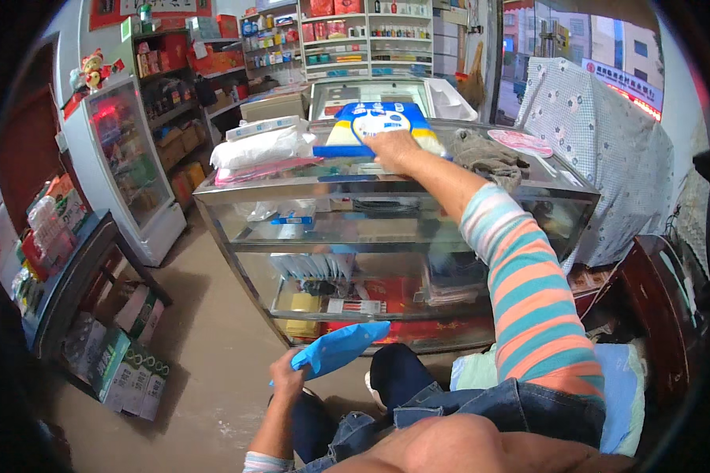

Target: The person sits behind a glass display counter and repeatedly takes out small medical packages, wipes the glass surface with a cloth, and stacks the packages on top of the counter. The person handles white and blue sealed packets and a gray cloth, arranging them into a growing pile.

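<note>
My left hand (287, 373) is low before my knees, closed around one end of a blue sheet-like item (343, 347), which looks like thin plastic or cloth. The rest of that item sticks out to the right above the floor. My right arm, in a striped sleeve, reaches forward over a glass display counter (355, 236). On the counter's top, my right hand (395, 152) grips the near edge of a blue, white and yellow plastic package (384, 118). Part of the package's front is hidden behind that hand.
Left of the package lies a white plastic-wrapped bundle (263, 148). A grey-brown cloth (488, 156) and a pink hand fan (520, 143) lie to its right. A glass-door refrigerator (127, 154) and a dark table (74, 266) stand left. A patterned cover (603, 154) drapes something at right.
</note>
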Tool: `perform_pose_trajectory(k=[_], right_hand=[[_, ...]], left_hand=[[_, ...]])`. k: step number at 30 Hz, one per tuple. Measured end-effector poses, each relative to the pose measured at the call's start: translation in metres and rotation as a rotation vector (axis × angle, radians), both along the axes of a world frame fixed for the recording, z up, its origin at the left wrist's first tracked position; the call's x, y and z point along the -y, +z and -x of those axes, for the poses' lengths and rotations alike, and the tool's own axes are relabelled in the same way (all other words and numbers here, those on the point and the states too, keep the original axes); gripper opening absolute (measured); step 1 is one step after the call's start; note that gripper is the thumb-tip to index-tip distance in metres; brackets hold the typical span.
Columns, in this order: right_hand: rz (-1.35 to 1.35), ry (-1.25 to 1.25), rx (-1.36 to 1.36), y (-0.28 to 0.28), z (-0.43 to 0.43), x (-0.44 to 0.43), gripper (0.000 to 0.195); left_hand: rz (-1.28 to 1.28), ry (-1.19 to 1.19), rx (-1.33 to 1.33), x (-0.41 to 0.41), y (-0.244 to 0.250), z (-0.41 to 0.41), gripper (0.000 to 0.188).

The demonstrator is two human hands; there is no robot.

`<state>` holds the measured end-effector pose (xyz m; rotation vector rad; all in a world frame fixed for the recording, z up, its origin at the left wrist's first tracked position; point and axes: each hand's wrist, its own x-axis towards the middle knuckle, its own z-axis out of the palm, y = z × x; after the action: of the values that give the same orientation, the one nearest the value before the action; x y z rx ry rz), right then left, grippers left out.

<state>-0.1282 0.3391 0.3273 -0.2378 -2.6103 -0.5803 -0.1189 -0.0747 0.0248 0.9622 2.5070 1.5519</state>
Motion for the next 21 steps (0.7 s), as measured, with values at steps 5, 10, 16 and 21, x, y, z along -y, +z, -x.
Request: perform_pose_trajectory(k=[5, 10, 16, 21], right_hand=[[0.109, 0.456, -0.306, -0.001, -0.066, 0.045, 0.033], [1.116, 0.674, 0.223, -0.029, -0.152, 0.078, 0.052], [1.815, 1.019, -0.056, -0.043, -0.220, 0.053, 0.083], [1.909, 0.848, -0.215, -0.072, -0.244, 0.009, 0.069]], left_hand=[[-0.170, -0.092, -0.122, 0.026, 0.079, -0.005, 0.019], [-0.519, -0.413, -0.001, 0.021, 0.163, 0.012, 0.023], [-0.640, -0.355, -0.046, -0.062, 0.302, 0.007, 0.038], [-0.796, -0.436, 0.176, -0.141, 0.386, 0.037, 0.033]])
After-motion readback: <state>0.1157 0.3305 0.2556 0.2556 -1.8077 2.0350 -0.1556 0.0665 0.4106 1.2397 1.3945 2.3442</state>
